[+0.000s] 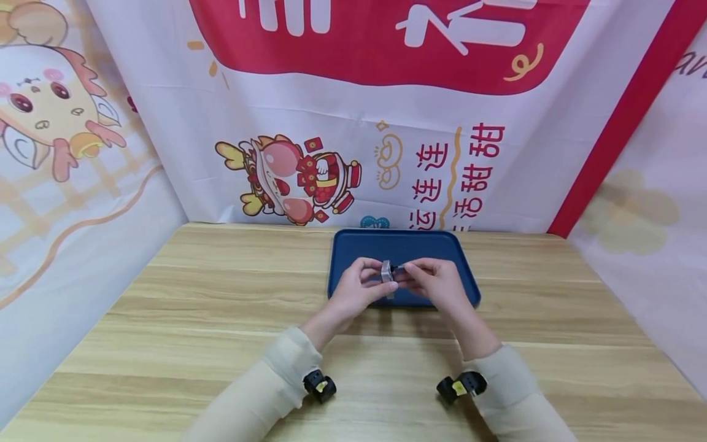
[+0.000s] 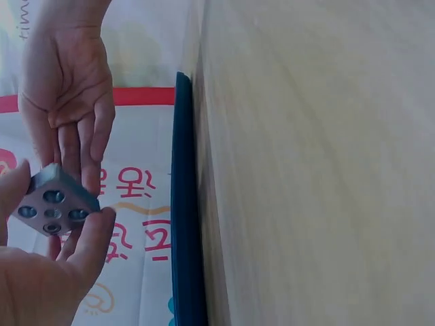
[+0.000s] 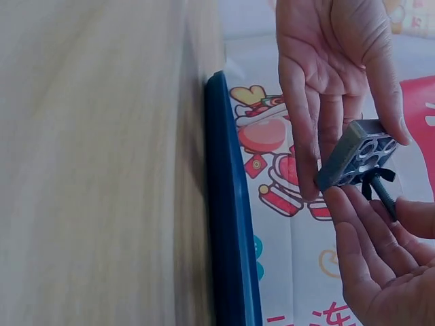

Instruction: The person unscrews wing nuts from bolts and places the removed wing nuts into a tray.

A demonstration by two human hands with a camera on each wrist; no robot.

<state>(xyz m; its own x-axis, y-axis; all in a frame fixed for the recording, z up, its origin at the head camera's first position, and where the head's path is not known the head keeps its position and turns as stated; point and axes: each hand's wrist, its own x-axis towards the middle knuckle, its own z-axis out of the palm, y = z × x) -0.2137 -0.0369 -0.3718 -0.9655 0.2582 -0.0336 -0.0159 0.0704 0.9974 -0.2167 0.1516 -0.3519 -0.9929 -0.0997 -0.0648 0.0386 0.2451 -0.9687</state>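
Above the tray, my left hand (image 1: 353, 291) grips a square grey metal block (image 1: 386, 271) by its edges between thumb and fingers. Several round holes show on the block's face (image 2: 53, 212) in the left wrist view. My right hand (image 1: 439, 283) pinches the end of a threaded bolt (image 3: 385, 197) between thumb and fingers. A black winged piece (image 3: 378, 176) sits on the bolt, right at the block's holed face. The right fingers (image 3: 370, 227) lie just under the block in the right wrist view.
A blue tray (image 1: 469, 279) lies on the wooden table (image 1: 221, 331) beneath both hands, near the back edge. Behind it hangs a printed cloth (image 1: 309, 101), with more printed cloth at both sides. Each wrist wears a small black camera (image 1: 319, 385).
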